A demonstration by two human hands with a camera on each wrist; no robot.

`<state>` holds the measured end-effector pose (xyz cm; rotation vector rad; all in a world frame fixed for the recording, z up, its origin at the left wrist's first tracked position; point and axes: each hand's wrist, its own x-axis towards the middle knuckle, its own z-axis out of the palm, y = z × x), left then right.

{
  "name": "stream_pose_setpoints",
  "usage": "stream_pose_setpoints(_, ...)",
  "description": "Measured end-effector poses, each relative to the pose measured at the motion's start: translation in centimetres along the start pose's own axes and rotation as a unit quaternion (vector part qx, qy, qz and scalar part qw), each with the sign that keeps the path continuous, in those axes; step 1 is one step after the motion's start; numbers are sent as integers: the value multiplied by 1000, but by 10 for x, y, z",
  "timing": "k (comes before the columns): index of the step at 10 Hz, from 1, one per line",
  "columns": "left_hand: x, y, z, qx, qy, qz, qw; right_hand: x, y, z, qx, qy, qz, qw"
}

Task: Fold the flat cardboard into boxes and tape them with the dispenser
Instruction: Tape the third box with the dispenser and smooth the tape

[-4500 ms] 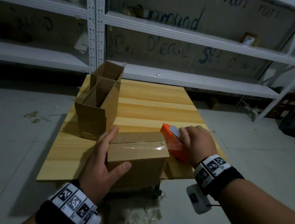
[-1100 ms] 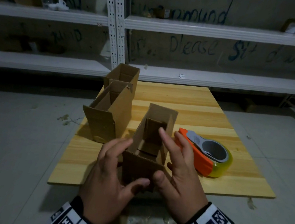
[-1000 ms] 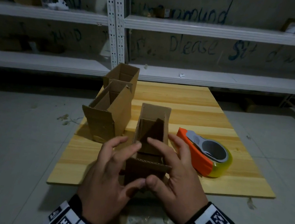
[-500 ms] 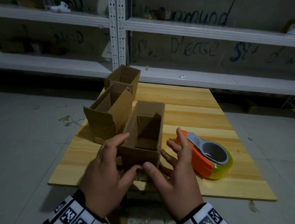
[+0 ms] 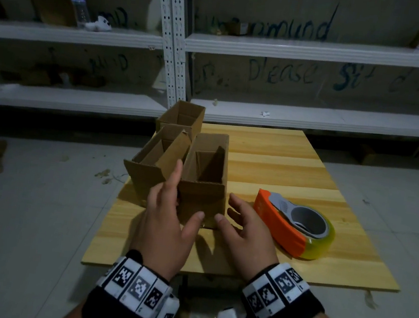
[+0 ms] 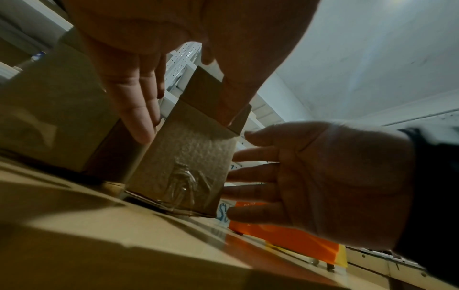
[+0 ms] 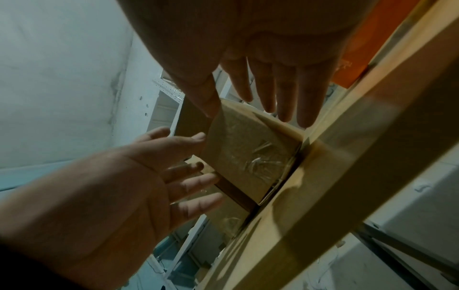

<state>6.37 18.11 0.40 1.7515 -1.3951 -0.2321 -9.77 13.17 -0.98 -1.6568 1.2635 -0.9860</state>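
My left grip and right grip flank the open-topped brown cardboard box, fingers straight, clamping nothing. It stands on the pale wooden tabletop, its bottom taped. I judge this box placed. Next I need fresh flat cardboard. The orange tape dispenser sits right of my grips, two more open boxes just left, and the near edge is close.

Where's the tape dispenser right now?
In the head view the orange tape dispenser lies on the wooden table, right of the right hand and the nearest open cardboard box.
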Motion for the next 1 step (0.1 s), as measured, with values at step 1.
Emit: stream_pose_setpoints(1, -11, 4, -8, -8, 15, -14, 1000, -5, -4, -4, -7, 19, 6, 1000)
